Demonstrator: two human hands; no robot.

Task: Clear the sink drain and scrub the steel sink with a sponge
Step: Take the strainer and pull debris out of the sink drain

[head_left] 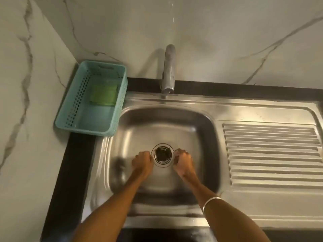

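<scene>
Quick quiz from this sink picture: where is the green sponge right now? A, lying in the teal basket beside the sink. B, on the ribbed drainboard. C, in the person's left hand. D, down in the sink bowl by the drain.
A: the green sponge lies inside the teal basket left of the sink, while the left hand and right hand sit at the drain.

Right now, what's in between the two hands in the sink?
The round drain, with dark gunk in it, sits between the left hand and right hand. The head view shows it.
</scene>
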